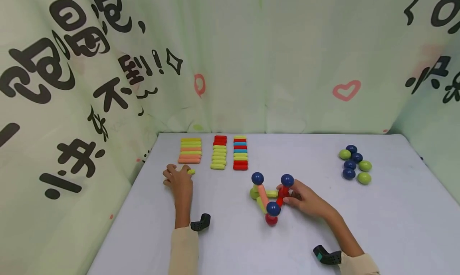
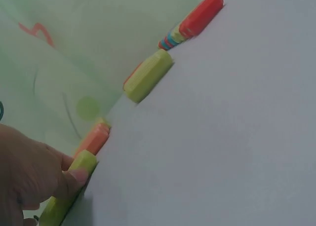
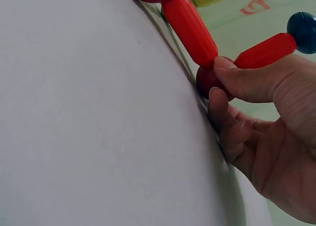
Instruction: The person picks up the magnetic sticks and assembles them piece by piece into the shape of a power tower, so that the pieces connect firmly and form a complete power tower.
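My left hand point(image 1: 181, 184) is at the left, just in front of the nearest row of sticks. It pinches a yellow-green stick point(image 2: 87, 160) between thumb and fingers; in the head view only the stick's end shows. Near the table's middle stands a ball-and-stick structure, with blue balls point(image 1: 257, 178) above and red and green balls below. An orange stick point(image 1: 263, 195) slants between two of the blue balls. My right hand point(image 1: 307, 199) grips its right corner, with thumb and fingers on a red ball point(image 3: 209, 82) that joins two red sticks point(image 3: 190, 29).
Behind my left hand lies a row of yellow-green and orange sticks point(image 1: 189, 160). Two more rows, a red and yellow-green one point(image 1: 218, 156) and a multicoloured one point(image 1: 240, 162), lie to its right. Loose blue balls point(image 1: 349, 174) and green balls point(image 1: 364, 178) sit at the right. A printed curtain point(image 1: 266, 67) surrounds the table.
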`<act>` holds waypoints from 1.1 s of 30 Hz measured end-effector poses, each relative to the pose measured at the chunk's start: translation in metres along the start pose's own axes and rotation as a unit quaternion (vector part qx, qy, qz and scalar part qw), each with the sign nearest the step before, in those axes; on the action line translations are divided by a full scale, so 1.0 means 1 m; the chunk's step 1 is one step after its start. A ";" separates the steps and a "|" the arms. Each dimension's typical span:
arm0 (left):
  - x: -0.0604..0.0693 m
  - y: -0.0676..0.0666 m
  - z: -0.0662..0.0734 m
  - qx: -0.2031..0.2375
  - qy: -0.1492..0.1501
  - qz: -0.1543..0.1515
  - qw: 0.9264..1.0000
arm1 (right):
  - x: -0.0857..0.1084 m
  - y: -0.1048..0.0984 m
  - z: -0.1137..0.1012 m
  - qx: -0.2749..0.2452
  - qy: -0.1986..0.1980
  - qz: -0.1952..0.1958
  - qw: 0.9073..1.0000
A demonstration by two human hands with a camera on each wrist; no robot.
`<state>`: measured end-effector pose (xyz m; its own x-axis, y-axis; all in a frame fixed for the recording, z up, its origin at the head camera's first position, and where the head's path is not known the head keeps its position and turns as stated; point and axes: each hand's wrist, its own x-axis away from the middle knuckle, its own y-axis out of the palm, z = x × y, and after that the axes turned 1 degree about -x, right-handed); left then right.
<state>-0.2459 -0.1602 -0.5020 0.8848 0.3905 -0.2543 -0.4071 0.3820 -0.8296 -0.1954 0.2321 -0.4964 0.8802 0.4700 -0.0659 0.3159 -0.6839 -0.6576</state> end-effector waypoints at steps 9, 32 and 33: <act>0.006 -0.002 0.039 0.144 0.091 -0.043 0.984 | -0.011 0.012 -0.003 -0.076 0.105 0.102 0.986; 0.055 0.050 0.108 0.490 -0.026 -0.375 0.786 | 0.005 -0.012 0.001 -0.123 0.039 -0.138 0.982; 0.055 0.050 0.108 0.483 -0.017 -0.384 0.786 | 0.006 -0.013 -0.001 -0.116 0.038 -0.150 0.981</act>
<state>-0.2418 -0.0294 -0.5035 0.9538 -0.2515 0.1643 0.2487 0.9678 0.0377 -0.1941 0.2434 -0.4877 0.7568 0.6321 0.1668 0.6289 -0.6343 -0.4496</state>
